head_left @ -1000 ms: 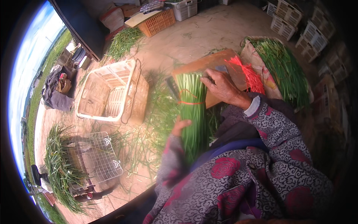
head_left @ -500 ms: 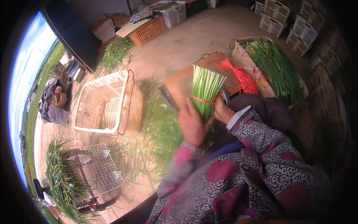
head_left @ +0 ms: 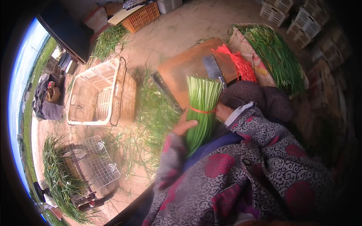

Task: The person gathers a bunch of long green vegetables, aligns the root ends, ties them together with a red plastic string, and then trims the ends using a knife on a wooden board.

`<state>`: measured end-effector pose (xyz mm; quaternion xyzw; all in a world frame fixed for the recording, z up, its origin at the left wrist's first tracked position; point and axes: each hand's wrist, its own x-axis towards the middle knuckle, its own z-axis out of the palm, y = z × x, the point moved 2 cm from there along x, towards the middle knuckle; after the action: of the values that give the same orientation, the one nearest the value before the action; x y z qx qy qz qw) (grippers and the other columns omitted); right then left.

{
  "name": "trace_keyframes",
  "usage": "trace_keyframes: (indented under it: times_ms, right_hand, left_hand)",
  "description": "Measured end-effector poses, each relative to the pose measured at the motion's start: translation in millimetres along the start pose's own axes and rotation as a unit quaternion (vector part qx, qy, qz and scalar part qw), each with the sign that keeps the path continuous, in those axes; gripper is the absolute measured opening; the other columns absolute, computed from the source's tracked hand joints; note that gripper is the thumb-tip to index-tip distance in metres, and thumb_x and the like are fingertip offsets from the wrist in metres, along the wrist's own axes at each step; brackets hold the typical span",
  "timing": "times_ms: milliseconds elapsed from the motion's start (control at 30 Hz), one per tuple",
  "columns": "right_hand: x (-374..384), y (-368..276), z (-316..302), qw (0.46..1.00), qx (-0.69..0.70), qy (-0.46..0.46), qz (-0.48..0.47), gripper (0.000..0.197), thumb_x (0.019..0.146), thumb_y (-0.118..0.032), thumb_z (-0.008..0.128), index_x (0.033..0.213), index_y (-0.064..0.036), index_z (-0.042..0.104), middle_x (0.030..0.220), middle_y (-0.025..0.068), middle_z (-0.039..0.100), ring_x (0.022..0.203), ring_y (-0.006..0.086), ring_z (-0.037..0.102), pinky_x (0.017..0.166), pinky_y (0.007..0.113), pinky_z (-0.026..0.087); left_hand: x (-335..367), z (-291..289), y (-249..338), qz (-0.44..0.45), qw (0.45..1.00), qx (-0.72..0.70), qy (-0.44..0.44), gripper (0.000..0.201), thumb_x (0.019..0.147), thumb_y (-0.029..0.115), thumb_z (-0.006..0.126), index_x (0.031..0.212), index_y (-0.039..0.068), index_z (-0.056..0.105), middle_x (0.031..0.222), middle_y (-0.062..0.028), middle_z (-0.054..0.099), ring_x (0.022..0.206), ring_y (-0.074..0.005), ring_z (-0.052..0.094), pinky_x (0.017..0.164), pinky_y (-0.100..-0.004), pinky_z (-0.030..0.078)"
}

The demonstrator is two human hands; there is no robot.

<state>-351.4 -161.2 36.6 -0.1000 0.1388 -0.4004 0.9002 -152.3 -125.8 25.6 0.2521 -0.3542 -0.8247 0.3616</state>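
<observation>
An upright bunch of Chinese chives, pale at its cut stem ends and green below, is banded by a red tie around its middle. My left hand grips its left side, thumb across the front and the other fingers partly hidden behind. On the right side of the bunch, by the tie, my right hand is closed on it, its fingertips hidden by the stems. Just beyond the bunch, a cleaver lies on a brown board. Loose red ties are heaped at the board's right edge.
A cream plastic basket stands to the left. Nearer, a wire rack sits beside piled greens. Cloth-lined chives lie at the far right, near stacked crates. Scattered leaves cover the floor between.
The chive bunch has come down and closer to me, held in both hands. My left hand now lies along its side. The cleaver, earlier mostly hidden behind the bunch, now shows on the board.
</observation>
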Motion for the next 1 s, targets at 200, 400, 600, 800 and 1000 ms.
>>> trace_keyframes:
  times_ms: [200,400,600,800,1000]
  right_hand:
    - [1.3,-108.2,77.7,0.828,-0.444,0.236,-0.246,0.054,0.103,-0.05,0.049,0.125,-0.0024,0.061,0.123,0.012,0.064,0.115,0.0239,0.062,0.103,0.043,0.047]
    - [-12.1,-24.9,156.3,0.229,-0.906,-0.138,-0.327,0.043,0.098,-0.042,0.056,0.109,-0.0014,0.066,0.1,0.0133,0.068,0.103,0.0273,0.065,0.106,0.048,0.043]
    - [0.0,-127.2,112.5,0.1,-0.988,-0.021,-0.118,0.042,0.097,-0.039,0.057,0.095,0.0015,0.068,0.092,0.0162,0.067,0.094,0.0311,0.065,0.096,0.048,0.046]
    - [-1.2,-158.3,153.0,0.365,-0.929,-0.021,-0.062,0.026,0.094,-0.025,0.065,0.1,0.0,0.066,0.095,0.015,0.065,0.091,0.0343,0.064,0.081,0.043,0.049]
    - [6.7,-118.8,144.0,0.286,-0.941,-0.182,0.011,0.024,0.086,-0.025,0.07,0.095,-0.0025,0.069,0.092,0.0141,0.064,0.09,0.0334,0.062,0.077,0.045,0.048]
  left_hand:
    - [-7.7,4.1,-4.4,-0.025,0.988,0.119,0.099,0.076,0.079,0.019,0.082,0.143,-0.004,0.049,0.129,-0.0141,0.064,0.117,-0.0238,0.061,0.103,-0.0359,0.047]
    - [-1.2,6.4,-10.8,0.057,0.968,0.225,0.096,0.072,0.077,0.025,0.084,0.134,-0.007,0.055,0.119,-0.0167,0.069,0.108,-0.0238,0.066,0.098,-0.0357,0.051]
    - [-11.5,26.9,-21.9,0.038,0.942,0.291,0.163,0.076,0.069,0.035,0.088,0.126,-0.008,0.06,0.116,-0.021,0.07,0.104,-0.0273,0.069,0.093,-0.037,0.054]
    - [-14.9,46.4,0.6,0.04,0.894,0.41,0.176,0.081,0.065,0.043,0.087,0.127,-0.003,0.061,0.105,-0.0236,0.072,0.097,-0.0326,0.073,0.088,-0.0395,0.056]
    - [-17.4,52.4,4.5,0.039,0.866,0.463,0.187,0.081,0.065,0.046,0.085,0.129,0.001,0.061,0.102,-0.0231,0.073,0.092,-0.0346,0.073,0.085,-0.0422,0.057]
